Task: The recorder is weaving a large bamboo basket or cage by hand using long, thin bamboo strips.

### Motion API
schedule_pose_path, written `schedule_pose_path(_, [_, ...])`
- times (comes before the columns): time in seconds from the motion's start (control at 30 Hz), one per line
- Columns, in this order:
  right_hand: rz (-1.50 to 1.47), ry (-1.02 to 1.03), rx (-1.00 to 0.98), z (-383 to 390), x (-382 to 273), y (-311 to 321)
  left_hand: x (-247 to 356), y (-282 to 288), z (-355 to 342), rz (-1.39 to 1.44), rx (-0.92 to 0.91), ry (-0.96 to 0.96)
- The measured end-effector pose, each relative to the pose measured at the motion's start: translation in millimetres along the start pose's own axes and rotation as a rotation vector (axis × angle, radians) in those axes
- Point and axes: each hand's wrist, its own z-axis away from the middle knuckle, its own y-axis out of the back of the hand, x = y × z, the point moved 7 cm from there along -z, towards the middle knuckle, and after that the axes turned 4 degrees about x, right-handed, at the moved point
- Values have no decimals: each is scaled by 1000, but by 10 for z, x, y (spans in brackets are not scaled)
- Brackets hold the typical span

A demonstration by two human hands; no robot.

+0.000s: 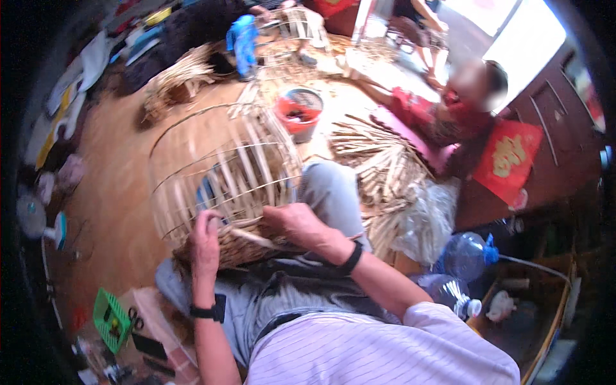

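A half-woven basket (253, 163) of wire hoops, pale upright strips and braided brown fibre rests on its side across my lap. My left hand (206, 234) has its fingers closed at the lower left part of the weave, gripping it. My right hand (294, 223) is closed at a pale flat strip (247, 236) along the lower right of the weave; its fingertips are partly hidden. The strip lies between the two hands. My grey-trousered knee (330, 192) stands just beyond the right hand.
Fanned dry strips (369, 144), a red bucket (298, 122) and a straw bundle (173, 86) lie ahead. A person in red (443, 119) sits at right; others work behind. Water jugs (462, 256) and a plastic bag (417, 224) are at right, a green tray (109, 317) with scissors lower left.
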Motion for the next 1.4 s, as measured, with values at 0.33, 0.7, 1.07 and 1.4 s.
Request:
schedule_pose_path(0.33, [34, 21, 4, 77, -224, 143, -179, -297, 90, -167, 325, 22])
schedule_pose_path(0.7, [-52, 54, 79, 104, -233, 159, -175, -230, 98, -304, 439, -89])
schedule_pose_path(1.07, [-174, -239, 471, 878, 758, 1763, -143, -189, 138, -380, 451, -158])
schedule_pose_path(1.4, [94, -1040, 79, 3103, 2892, 958, -79, -187, 94, -409, 416, -161])
